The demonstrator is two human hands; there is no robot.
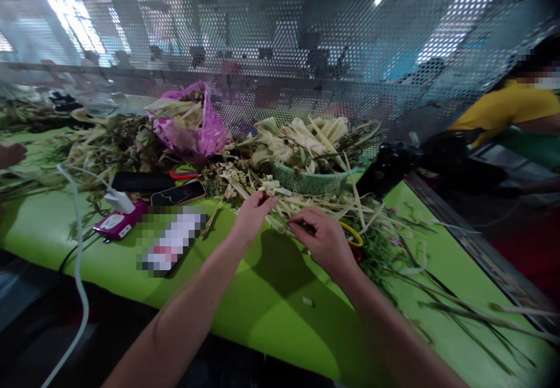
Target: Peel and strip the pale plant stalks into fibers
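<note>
Where the green bench [271,294] lies bare on the near side of the green basket [306,182], a small pale offcut [308,301] sits alone, well short of the basket. Closer to the basket, both hands are closed in narrow pinches. The left hand [254,212] nips one end of a pale leaf strip [283,210] just before the basket's left corner. The right hand [326,241] curls over the other end, before the basket's middle and a little farther from it. The strip spans the gap between them, its long axis running roughly along the basket's front wall. A yellow loop [355,234] peeps out at the right hand's far side. Pale leaves [306,137] heap in the basket; a pink bag [205,128] lies behind it to the left, before a mesh screen [280,38].
</note>
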